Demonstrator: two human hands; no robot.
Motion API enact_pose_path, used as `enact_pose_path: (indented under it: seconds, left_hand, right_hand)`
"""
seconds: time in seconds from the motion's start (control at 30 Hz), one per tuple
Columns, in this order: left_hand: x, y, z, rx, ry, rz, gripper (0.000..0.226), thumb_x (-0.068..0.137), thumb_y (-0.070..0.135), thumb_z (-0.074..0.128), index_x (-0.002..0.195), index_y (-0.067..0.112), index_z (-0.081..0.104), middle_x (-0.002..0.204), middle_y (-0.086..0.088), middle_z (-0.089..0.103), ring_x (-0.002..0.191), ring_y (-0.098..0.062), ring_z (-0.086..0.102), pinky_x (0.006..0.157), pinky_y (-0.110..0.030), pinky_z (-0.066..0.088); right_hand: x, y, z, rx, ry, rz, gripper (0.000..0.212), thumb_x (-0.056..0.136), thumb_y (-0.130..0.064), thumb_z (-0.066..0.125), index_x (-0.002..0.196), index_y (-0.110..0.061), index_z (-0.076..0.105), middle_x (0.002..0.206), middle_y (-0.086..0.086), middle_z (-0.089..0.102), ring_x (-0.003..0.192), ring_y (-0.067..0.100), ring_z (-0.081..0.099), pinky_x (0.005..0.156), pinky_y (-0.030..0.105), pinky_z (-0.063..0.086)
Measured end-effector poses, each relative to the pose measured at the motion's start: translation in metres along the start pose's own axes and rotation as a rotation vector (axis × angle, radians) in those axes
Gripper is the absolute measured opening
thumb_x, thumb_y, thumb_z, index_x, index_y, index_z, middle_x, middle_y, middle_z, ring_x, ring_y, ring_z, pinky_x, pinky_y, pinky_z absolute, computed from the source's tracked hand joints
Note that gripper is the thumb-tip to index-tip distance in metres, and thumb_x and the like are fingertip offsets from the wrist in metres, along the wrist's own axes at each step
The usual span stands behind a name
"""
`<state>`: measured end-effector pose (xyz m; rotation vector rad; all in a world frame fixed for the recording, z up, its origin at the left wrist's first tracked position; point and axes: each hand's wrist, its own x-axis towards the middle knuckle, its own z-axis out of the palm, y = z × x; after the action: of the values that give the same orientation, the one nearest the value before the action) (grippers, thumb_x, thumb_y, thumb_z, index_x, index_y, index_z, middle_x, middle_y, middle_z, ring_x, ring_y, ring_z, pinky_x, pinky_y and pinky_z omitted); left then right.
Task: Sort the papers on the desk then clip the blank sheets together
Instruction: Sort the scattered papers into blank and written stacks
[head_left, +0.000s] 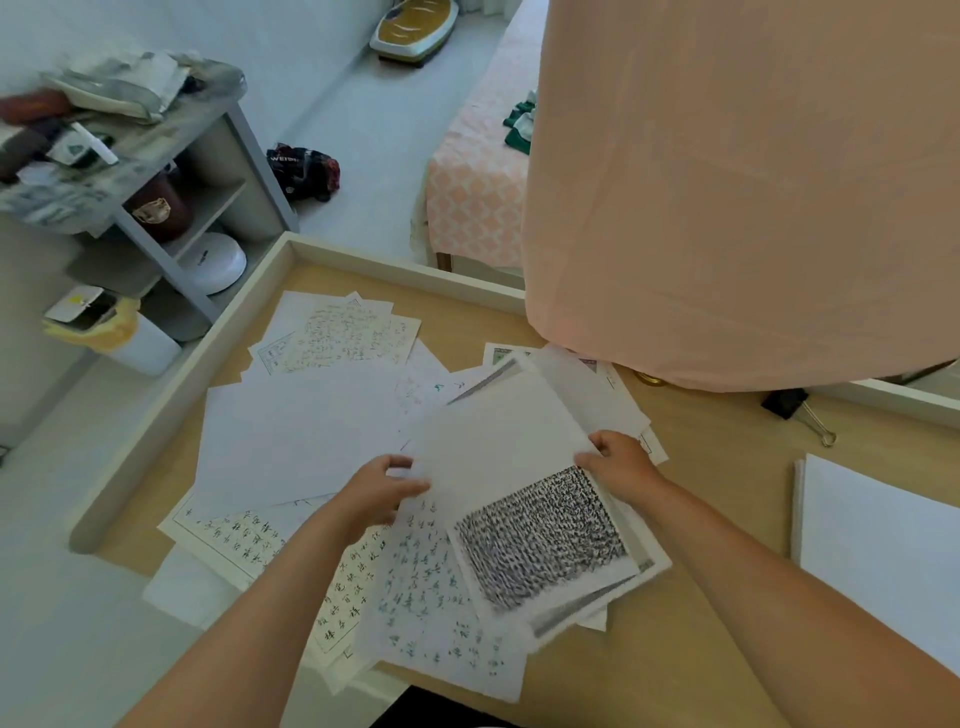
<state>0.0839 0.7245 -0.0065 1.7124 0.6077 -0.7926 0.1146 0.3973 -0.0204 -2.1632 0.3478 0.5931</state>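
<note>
White blank sheet (498, 426), long axis angled away rightward, pinched by left hand (382, 491) and right hand (618, 465).

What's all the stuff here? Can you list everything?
written papers: several, white with ink, spread over the desk
blank sheet: one, white, atop the pile, held at both edges
blank stack: one, white, desk's right side
binder clip: one, black, desk's far right
desk: one, light wood, below the papers
cloth: one, pink, hanging upper right
shelf: one, grey, upper left
bin: one, white, beside the shelf
left hand: one, pinching the sheet's left edge
right hand: one, pinching its right edge
</note>
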Motion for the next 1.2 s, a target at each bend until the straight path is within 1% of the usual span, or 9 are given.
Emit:
enact_pose_path:
  seconds: [0.27, 0.37, 0.43, 0.53, 0.67, 0.8, 0.93, 1.1, 1.2]
  left_hand:
    - [0.009, -0.025, 0.028, -0.294, 0.442, 0.018, 0.023, 0.094, 0.019, 0.062, 0.117, 0.016, 0.062, 0.113, -0.004, 0.067, 0.097, -0.021, 0.065, 0.088, -0.044, 0.056]
    - [0.006, -0.022, 0.035, -0.219, 0.345, -0.018, 0.032, 0.099, 0.029, 0.053, 0.124, 0.011, 0.057, 0.123, -0.009, 0.064, 0.099, -0.024, 0.063, 0.083, -0.041, 0.055]
    - [0.003, -0.021, 0.041, -0.167, 0.241, -0.05, 0.055, 0.096, 0.039, 0.056, 0.142, 0.012, 0.042, 0.142, -0.007, 0.051, 0.123, -0.031, 0.053, 0.102, -0.049, 0.046]
    - [0.004, -0.021, 0.047, -0.015, 0.203, 0.017, 0.059, 0.092, 0.019, 0.065, 0.143, 0.011, 0.037, 0.145, -0.009, 0.048, 0.123, -0.029, 0.051, 0.106, -0.045, 0.042]
    - [0.005, -0.02, 0.031, -0.074, 0.152, 0.087, 0.054, 0.09, 0.002, 0.063, 0.14, 0.012, 0.043, 0.138, -0.006, 0.054, 0.118, -0.027, 0.056, 0.101, -0.039, 0.046]
    - [0.012, -0.012, 0.009, -0.176, 0.011, 0.148, 0.044, 0.09, 0.0, 0.062, 0.127, 0.02, 0.051, 0.128, -0.005, 0.062, 0.114, -0.024, 0.06, 0.105, -0.044, 0.044]
    - [0.027, 0.011, 0.022, -0.074, 0.0, 0.207, 0.039, 0.093, 0.009, 0.061, 0.13, 0.015, 0.05, 0.126, -0.005, 0.062, 0.109, -0.02, 0.062, 0.093, -0.036, 0.05]
    - [0.052, 0.037, 0.047, 0.534, 0.322, 0.444, 0.046, 0.092, 0.014, 0.057, 0.137, 0.015, 0.047, 0.139, -0.007, 0.048, 0.128, -0.026, 0.042, 0.104, -0.04, 0.04]
    - [0.066, 0.04, 0.05, 0.766, 0.29, 0.357, 0.068, 0.091, 0.027, 0.062, 0.149, 0.014, 0.029, 0.154, -0.009, 0.028, 0.141, -0.031, 0.023, 0.11, -0.048, 0.033]
  right_hand:
    - [-0.019, 0.017, 0.025, 0.135, -0.017, 0.139, 0.034, 0.094, -0.011, 0.062, 0.128, -0.009, 0.056, 0.118, 0.003, 0.063, 0.099, 0.017, 0.056, 0.084, 0.026, 0.042]
    - [-0.028, 0.015, 0.036, 0.062, -0.047, 0.133, 0.04, 0.096, -0.014, 0.057, 0.136, -0.011, 0.052, 0.131, 0.005, 0.061, 0.107, 0.019, 0.056, 0.091, 0.027, 0.042]
    - [-0.035, 0.014, 0.048, 0.009, -0.121, 0.12, 0.042, 0.098, -0.019, 0.054, 0.139, -0.014, 0.048, 0.136, 0.003, 0.058, 0.115, 0.018, 0.055, 0.096, 0.027, 0.042]
    - [-0.045, 0.006, 0.069, -0.076, -0.228, 0.086, 0.042, 0.1, -0.028, 0.05, 0.141, -0.019, 0.043, 0.135, 0.0, 0.055, 0.112, 0.014, 0.052, 0.093, 0.026, 0.042]
    - [-0.045, -0.001, 0.073, -0.265, 0.037, -0.017, 0.051, 0.091, -0.04, 0.06, 0.136, -0.022, 0.045, 0.13, 0.001, 0.044, 0.121, 0.019, 0.046, 0.099, 0.034, 0.043]
    - [-0.039, -0.004, 0.059, 0.265, 0.012, 0.087, 0.078, 0.081, -0.031, 0.078, 0.146, -0.029, 0.033, 0.136, -0.004, 0.047, 0.121, 0.014, 0.05, 0.102, 0.035, 0.045]
    - [-0.041, -0.005, 0.047, 0.362, -0.086, 0.121, 0.042, 0.086, -0.012, 0.074, 0.124, -0.02, 0.059, 0.12, -0.002, 0.067, 0.094, 0.001, 0.061, 0.075, 0.013, 0.046]
    - [-0.038, 0.013, 0.027, 0.473, 0.252, 0.285, 0.029, 0.09, -0.004, 0.065, 0.118, -0.01, 0.062, 0.103, 0.002, 0.065, 0.093, 0.019, 0.061, 0.08, 0.026, 0.045]
    - [-0.036, 0.027, 0.019, 0.474, 0.364, 0.366, 0.018, 0.091, -0.001, 0.058, 0.104, -0.013, 0.062, 0.095, 0.003, 0.064, 0.079, 0.018, 0.057, 0.067, 0.026, 0.044]
